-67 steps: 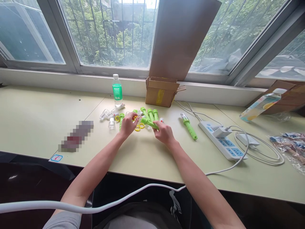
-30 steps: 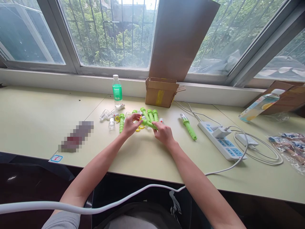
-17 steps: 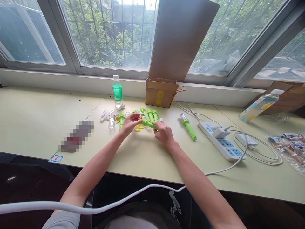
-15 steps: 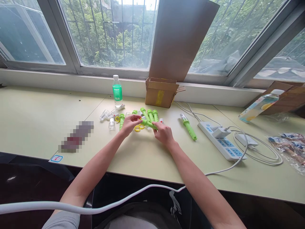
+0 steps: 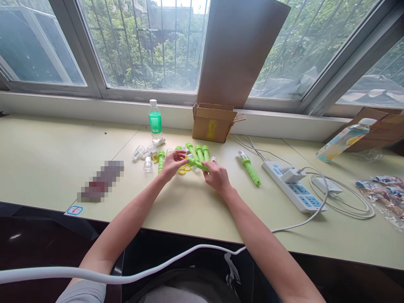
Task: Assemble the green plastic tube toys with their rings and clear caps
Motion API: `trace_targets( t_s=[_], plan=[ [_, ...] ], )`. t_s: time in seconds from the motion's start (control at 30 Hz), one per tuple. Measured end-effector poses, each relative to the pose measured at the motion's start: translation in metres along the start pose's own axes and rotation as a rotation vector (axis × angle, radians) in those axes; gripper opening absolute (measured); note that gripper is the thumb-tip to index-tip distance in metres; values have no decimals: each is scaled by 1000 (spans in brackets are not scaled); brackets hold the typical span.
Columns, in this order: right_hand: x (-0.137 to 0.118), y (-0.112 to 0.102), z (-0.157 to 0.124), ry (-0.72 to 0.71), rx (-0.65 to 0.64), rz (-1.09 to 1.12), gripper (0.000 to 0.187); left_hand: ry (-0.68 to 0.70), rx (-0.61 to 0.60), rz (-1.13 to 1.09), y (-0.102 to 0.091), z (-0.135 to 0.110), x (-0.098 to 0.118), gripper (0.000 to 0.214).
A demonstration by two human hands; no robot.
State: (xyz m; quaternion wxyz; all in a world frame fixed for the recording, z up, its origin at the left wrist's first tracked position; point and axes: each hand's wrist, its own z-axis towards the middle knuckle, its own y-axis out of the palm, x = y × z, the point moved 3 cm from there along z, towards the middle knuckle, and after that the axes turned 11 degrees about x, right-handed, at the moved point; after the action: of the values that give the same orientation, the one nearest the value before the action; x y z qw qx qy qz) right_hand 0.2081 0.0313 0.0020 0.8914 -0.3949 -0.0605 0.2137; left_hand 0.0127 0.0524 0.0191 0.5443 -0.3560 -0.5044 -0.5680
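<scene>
My left hand pinches the left, collared end of a green plastic handle, shaped like a small torch body. At its other end, the fingers of my right hand are closed round it. The handle lies almost level, just above the table. Behind it are several more green handles, and one green handle is left of my left hand. Yellow rings lie below the held handle. Clear ribbed plastic caps are farther left. My fingers partly hide both ends of the held handle.
A green torch-like piece with a clear cap lies to the right, beside a white power strip with cables. Behind stand a bottle with green label and a cardboard box. Another bottle leans at right. A white cable crosses in front.
Almost nothing differs. Both hands stay on the same green handle, with only a slight shift of the left fingers.
</scene>
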Motion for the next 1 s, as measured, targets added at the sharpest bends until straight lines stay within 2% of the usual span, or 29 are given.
trace_targets(
  t_s=[0.43,0.8,1.0],
  plan=[
    [1,0,-1,-6,29,40,32,-29,-35,-7,1,-2,1,39],
    [0,-1,0,-2,14,36,32,-17,9,-1,-1,1,1,43],
    [-1,-3,0,-1,15,45,32,21,71,-47,-2,3,0,41]
  ],
)
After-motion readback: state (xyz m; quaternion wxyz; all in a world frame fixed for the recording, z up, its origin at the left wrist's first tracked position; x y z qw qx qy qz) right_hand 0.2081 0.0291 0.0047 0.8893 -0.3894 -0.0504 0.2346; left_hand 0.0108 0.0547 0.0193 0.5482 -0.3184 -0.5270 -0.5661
